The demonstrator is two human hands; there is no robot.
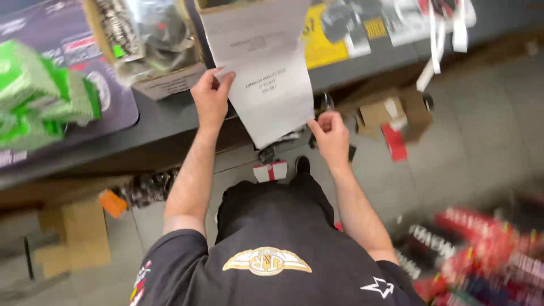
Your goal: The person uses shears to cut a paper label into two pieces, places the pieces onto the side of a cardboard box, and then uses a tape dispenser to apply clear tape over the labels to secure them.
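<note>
Presently, a white sheet of paper (271,85) with a few lines of small print hangs over the front edge of the dark counter (164,122), its top end resting against an open cardboard box (199,4). The left hand (211,99) pinches the sheet's left edge between thumb and fingers. The right hand (330,136) pinches the lower right corner, fingers curled in. Both forearms are bare, below a black shirt (272,255) bearing a winged emblem. On the counter to the left stands a second cardboard box (148,45) holding clear plastic wrap, beside blurred green packages (39,93). Yellow and white printed leaflets (362,25) lie to the right. Cardboard scraps (391,113) litter the grey floor (487,124) below, with red packaging (481,243) blurred at lower right
</note>
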